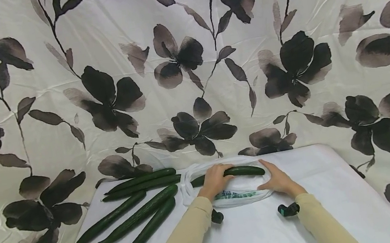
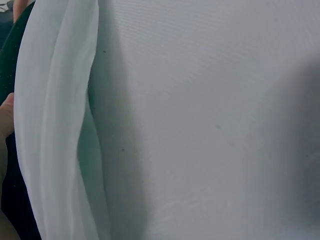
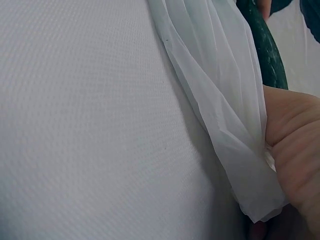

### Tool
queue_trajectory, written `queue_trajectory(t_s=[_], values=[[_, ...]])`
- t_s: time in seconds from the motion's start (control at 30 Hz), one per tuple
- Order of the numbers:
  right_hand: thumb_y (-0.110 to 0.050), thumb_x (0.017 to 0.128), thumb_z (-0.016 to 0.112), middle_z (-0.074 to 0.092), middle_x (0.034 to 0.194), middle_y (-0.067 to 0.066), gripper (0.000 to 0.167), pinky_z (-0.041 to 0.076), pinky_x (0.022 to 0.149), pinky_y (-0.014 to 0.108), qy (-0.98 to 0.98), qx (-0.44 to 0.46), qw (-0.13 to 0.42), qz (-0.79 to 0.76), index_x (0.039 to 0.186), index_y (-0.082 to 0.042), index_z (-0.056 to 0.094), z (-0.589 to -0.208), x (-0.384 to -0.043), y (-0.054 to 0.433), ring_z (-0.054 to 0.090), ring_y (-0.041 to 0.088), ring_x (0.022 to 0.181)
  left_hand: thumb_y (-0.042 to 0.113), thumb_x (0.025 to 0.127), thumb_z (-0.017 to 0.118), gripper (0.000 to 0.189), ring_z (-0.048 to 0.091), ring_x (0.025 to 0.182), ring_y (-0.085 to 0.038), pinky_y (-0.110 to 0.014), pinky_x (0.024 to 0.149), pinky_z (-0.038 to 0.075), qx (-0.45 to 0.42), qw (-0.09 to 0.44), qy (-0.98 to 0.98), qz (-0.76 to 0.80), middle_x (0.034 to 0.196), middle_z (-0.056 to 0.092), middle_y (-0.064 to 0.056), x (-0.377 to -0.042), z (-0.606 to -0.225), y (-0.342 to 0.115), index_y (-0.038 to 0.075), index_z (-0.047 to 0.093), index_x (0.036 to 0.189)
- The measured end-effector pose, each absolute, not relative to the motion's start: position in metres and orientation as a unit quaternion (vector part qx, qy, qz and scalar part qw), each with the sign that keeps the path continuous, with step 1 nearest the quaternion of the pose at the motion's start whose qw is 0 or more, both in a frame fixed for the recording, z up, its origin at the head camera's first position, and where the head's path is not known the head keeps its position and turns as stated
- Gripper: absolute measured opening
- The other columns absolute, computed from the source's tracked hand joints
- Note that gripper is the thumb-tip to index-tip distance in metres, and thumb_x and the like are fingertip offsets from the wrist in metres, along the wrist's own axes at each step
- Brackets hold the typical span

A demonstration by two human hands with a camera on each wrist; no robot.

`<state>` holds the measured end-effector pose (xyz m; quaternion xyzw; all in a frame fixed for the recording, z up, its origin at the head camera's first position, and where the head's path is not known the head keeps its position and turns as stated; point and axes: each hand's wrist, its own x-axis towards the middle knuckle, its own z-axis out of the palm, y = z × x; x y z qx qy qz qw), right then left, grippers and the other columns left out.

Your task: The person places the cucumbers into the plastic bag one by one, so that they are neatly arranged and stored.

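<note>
Left of the white, thin plastic bag (image 1: 188, 191), five long, dark green cucumbers (image 1: 137, 217) lie slantwise on the white desk (image 1: 254, 232), their right ends toward it. Within the bag's open mouth (a blue-green print shows at its near side), the left of the two hands (image 1: 214, 180) grips another long, dark green cucumber (image 1: 244, 170), thumb and fingers curled over it. At the bag's right rim, the right hand (image 1: 278, 178) has thumb and fingers spread, near that cucumber's right end.
</note>
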<state>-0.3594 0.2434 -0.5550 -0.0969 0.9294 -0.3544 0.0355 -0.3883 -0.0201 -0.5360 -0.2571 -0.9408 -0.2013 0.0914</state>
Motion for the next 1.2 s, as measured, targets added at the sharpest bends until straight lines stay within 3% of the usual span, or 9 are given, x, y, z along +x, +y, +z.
queue_trajectory(t_s=[0.2,0.83,1.2], values=[[-0.038,0.066,0.090,0.024,0.154,0.023,0.114,0.019,0.109,0.062,0.927,-0.097,0.039,-0.360,0.154,-0.009,0.024,-0.554,-0.359,0.240,0.020,0.045,0.140,0.034,0.089,0.071,0.042,0.061,0.110,-0.021,-0.038,0.094,0.048,-0.249,0.088,-0.943,-0.201,0.121,0.065,0.002,-0.393,-0.537,-0.022,0.025,0.064,0.130],[-0.039,0.065,0.090,0.025,0.154,0.024,0.115,0.019,0.109,0.062,0.934,-0.084,0.034,-0.347,0.155,-0.010,0.024,-0.554,-0.357,0.239,0.022,0.046,0.139,0.032,0.089,0.072,0.037,0.059,0.112,-0.020,-0.039,0.095,0.047,-0.238,0.066,-0.943,-0.225,0.121,0.065,0.003,-0.402,-0.544,-0.024,0.024,0.067,0.125],[-0.041,0.065,0.090,0.024,0.155,0.022,0.116,0.020,0.109,0.062,0.932,-0.093,0.032,-0.348,0.155,-0.011,0.023,-0.554,-0.359,0.241,0.022,0.044,0.140,0.021,0.087,0.075,0.041,0.056,0.118,-0.022,-0.040,0.098,0.045,-0.222,0.022,-0.955,-0.194,0.126,0.062,-0.001,-0.396,-0.537,-0.068,0.016,0.065,0.126]])
